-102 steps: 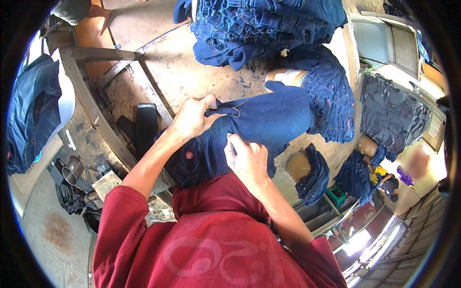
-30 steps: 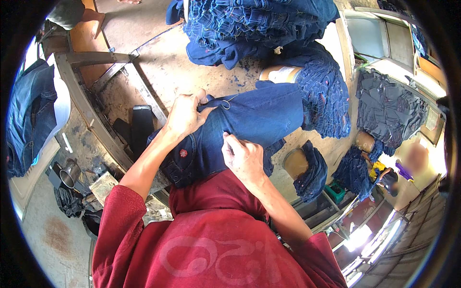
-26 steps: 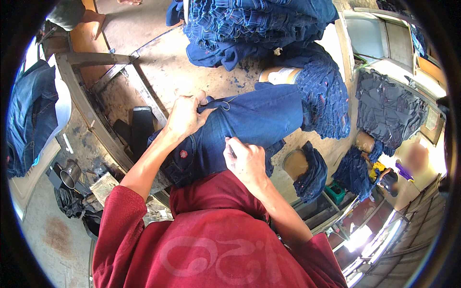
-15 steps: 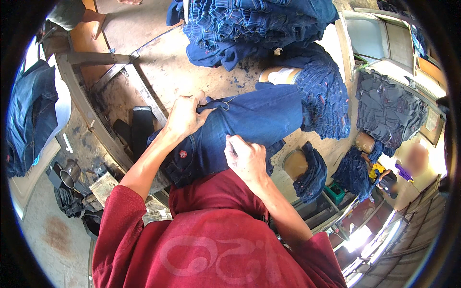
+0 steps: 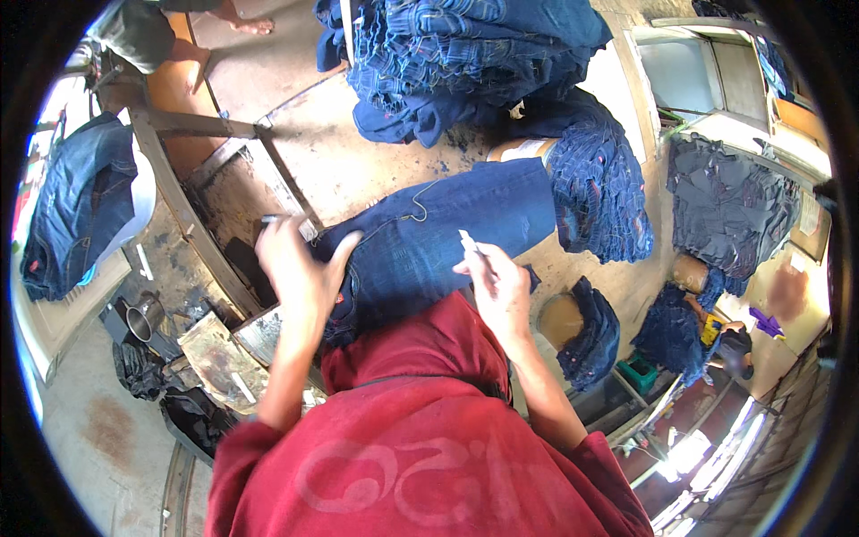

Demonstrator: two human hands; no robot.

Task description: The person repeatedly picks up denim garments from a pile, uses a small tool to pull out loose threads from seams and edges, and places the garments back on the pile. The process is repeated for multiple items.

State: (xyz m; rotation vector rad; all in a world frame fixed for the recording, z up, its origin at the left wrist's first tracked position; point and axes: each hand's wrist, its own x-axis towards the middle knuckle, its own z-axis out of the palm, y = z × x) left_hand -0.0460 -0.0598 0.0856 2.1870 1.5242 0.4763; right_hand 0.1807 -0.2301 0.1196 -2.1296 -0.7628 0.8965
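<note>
A pair of dark blue jeans (image 5: 447, 215) lies lengthwise in front of me, with a loose pale thread curling on its upper side. A small red patch shows near its left end. My left hand (image 5: 300, 259) is over that end, somewhat blurred, its thumb stretched away from the fingers and nothing seen between them. My right hand (image 5: 499, 285) is closed just above the near edge of the jeans. From its fingers sticks a small pale pointed tool (image 5: 466, 240), whose exact kind I cannot make out.
Tall denim stacks (image 5: 474, 63) stand beyond the jeans, with another denim heap (image 5: 598, 188) on the right. Dark grey garments (image 5: 729, 201) are piled farther right. Jeans (image 5: 80, 206) hang at the left by a wooden frame (image 5: 192, 224). Another person (image 5: 735, 349) is at far right.
My left hand has let go of the jeans' upper edge and moved left. My right hand has lifted off the cloth and shifted right, the pale tool now showing. The jeans lie flatter.
</note>
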